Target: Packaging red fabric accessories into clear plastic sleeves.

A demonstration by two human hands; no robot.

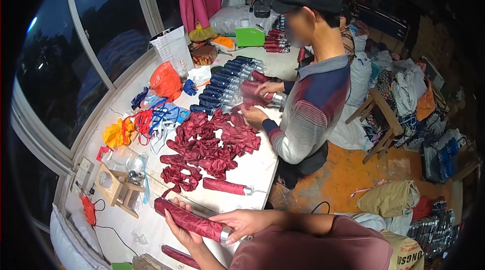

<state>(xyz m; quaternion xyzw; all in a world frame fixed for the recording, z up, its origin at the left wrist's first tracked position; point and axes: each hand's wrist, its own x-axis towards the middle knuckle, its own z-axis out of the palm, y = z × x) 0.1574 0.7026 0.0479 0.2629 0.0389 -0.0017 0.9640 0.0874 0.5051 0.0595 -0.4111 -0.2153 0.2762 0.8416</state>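
A folded dark red umbrella [194, 219] with a silvery end lies across both my hands, above the near part of the white table. My left hand [188, 239] is wrapped round its middle from below. The fingers of my right hand [246, 223] close on the umbrella at its silvery end. Just beyond, a second folded red umbrella [225, 186] rests on the table beside a pile of crumpled dark red fabric sleeves [214, 143]. Another slim red folded umbrella [178, 256] lies near the lower edge, partly hidden by my left forearm.
Across the table a co-worker [313, 98] handles a red umbrella beside a row of navy folded umbrellas [222, 85]. A wooden stand [117, 189], coloured cords [154, 121] and an orange bag [165, 82] line the window side. A wooden stool [379, 118] stands on the floor.
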